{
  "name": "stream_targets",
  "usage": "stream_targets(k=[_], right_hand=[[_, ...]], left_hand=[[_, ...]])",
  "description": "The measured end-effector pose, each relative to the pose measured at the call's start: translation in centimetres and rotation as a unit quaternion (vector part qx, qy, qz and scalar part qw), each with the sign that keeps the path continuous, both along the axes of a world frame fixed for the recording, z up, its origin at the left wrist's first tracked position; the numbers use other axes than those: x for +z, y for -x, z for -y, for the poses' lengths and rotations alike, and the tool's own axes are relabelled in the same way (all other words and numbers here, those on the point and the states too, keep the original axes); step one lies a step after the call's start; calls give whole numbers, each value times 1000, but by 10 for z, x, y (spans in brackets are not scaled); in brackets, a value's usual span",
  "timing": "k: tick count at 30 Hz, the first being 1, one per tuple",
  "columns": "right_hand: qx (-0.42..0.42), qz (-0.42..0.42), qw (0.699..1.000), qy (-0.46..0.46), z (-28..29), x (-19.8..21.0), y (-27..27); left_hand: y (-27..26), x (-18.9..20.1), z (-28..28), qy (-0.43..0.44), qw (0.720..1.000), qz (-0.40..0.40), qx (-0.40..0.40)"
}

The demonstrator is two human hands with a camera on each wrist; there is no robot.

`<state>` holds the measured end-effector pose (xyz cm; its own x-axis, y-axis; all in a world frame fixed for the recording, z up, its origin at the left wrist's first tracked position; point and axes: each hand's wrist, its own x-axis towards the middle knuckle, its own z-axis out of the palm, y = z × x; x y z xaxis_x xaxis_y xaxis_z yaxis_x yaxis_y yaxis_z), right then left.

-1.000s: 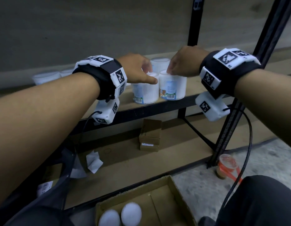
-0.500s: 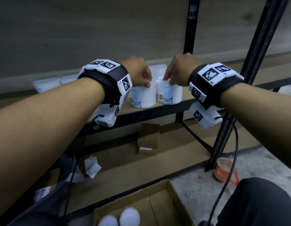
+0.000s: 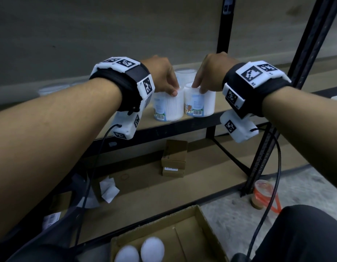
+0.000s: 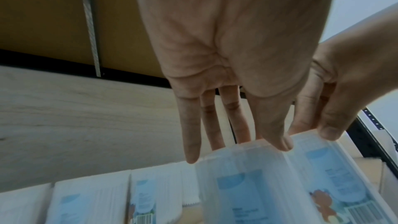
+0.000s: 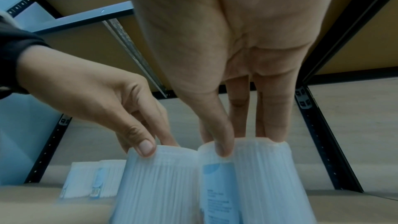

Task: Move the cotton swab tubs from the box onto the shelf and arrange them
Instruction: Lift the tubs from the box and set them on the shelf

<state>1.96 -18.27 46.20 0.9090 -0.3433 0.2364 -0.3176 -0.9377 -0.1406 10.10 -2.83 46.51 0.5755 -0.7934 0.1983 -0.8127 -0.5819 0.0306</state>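
Two clear cotton swab tubs stand side by side at the front edge of the wooden shelf (image 3: 218,108). My left hand (image 3: 173,89) grips the left tub (image 3: 168,106) by its top, thumb on the front rim and fingers behind. My right hand (image 3: 198,87) holds the right tub (image 3: 200,103) the same way. The right wrist view shows both thumbs on the rims of the left tub (image 5: 159,176) and the right tub (image 5: 262,176). A third tub (image 3: 184,75) stands just behind them. In the cardboard box (image 3: 192,229) below lie two more tubs (image 3: 152,249), lids up.
More tubs (image 3: 50,89) stand farther left on the shelf. Black uprights (image 3: 223,35) frame the bay. On the lower shelf lie small cardboard boxes (image 3: 174,154) and crumpled paper (image 3: 108,188). A plastic cup (image 3: 262,193) stands on the floor by the right post.
Both hands have kept their hold on the two front tubs. The left thumb has drawn back a little along the rim. The tubs have hardly moved.
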Motion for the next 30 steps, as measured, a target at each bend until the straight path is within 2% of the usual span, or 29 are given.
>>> stream_targets(k=[8, 17, 30], right_hand=[[-6, -11, 1000, -1, 4, 1, -14], [-10, 17, 1000, -9, 24, -7, -43], [-3, -30, 999, 41, 52, -10, -77]], left_hand=[[-15, -3, 8, 18, 1000, -22, 12], [-38, -6, 26, 38, 998, -40, 25], [-65, -14, 48, 62, 997, -32, 38]])
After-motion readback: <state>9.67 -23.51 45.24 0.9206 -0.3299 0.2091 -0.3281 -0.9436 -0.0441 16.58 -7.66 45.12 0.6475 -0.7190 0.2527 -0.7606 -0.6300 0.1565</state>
